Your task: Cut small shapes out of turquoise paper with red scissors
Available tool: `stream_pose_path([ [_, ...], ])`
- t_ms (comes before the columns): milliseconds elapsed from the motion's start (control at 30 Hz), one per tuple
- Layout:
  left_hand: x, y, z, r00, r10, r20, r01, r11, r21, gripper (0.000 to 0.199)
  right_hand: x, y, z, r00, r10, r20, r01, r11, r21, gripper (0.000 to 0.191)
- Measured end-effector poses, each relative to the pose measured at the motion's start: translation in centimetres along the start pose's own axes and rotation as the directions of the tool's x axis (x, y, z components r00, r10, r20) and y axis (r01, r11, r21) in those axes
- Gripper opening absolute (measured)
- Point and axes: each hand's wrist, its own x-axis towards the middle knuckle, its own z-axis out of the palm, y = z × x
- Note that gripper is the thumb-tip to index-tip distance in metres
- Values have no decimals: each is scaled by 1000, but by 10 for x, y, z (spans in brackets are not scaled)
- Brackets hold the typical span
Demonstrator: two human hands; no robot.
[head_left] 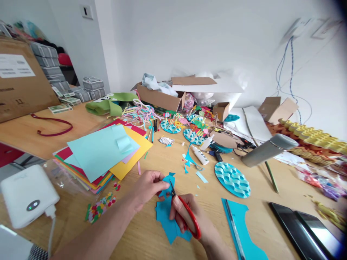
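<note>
At the near middle of the table, my left hand (151, 187) pinches a small piece of blue paper (170, 179) between thumb and fingers. My right hand (187, 213) is wrapped round red-handled scissors (193, 216), whose dark blades point up and left against that paper. Larger blue scraps (166, 216) with jagged edges lie on the table beneath both hands. To the right rests a blue oval with wavy strips (232, 179), and nearer me a blue sheet (241, 231) with a pen (234, 229) across it.
Coloured paper sheets (100, 151) are stacked at left, beside confetti (101, 208) and a white power bank (29, 196). Glue bottles (200, 155) and blue offcuts lie ahead. A grey thermos (268, 150) and black phones (300, 231) are at right; open boxes (158, 97) stand behind.
</note>
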Motion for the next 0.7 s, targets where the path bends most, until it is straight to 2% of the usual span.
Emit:
stream_pose_path([
  [200,0,0,0,999,29,24,-29,999,18,16,2,1,1,1000,-19,7,19,998,58,69],
  [700,2,-3,-1,999,19,34,-19,1000,4,19,-1,-4,2,1000,20,-17,-19,999,46,72],
])
